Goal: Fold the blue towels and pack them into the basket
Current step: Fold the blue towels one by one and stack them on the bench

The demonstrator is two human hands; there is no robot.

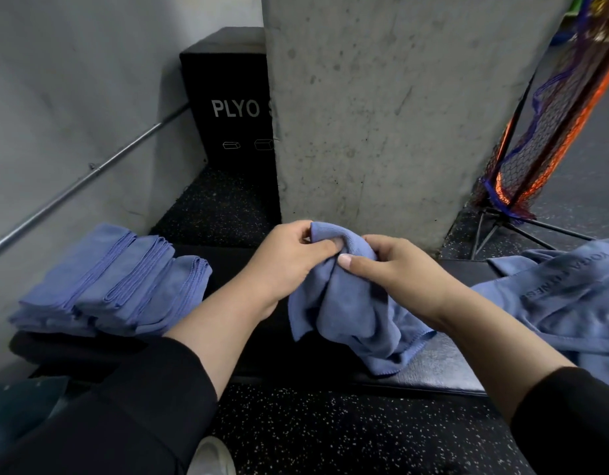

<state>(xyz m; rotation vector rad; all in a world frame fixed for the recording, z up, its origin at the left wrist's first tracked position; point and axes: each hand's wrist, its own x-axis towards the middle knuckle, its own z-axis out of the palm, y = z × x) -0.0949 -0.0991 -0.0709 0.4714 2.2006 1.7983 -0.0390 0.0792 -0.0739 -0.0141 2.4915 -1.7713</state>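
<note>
At the centre of the frame both hands hold one blue towel point(344, 303) bunched between them; the left hand point(289, 255) curls its fingers over the towel's top edge and pinches the cloth with the thumb, while the right hand point(392, 265) grips the same bunch from the right, its thumb pressed against the fabric just beside the left thumb; the rest of the towel hangs down from the hands and its stitched lower hem drapes onto the black tabletop point(443, 368) in the lower middle of the frame. At the left of the frame a stack of folded blue towels point(114, 286) lies in overlapping rows on a dark padded surface, well apart from the hands; at the right edge a heap of unfolded blue towels point(567, 303) spreads over the tabletop, one of them printed with dark lettering that is too distorted to read in full. Both forearms come up from the bottom of the frame in black sleeves point(152, 406). Behind the hands a grey concrete pillar point(364, 108) fills the upper middle; to its left stands a black box point(227, 97) marked "PLYO"; a metal rail point(90, 173) runs diagonally along the grey wall at the upper left; a stand wrapped in orange and dark netting point(550, 125) leans at the upper right; the floor point(330, 437) is black rubber with pale speckles.
</note>
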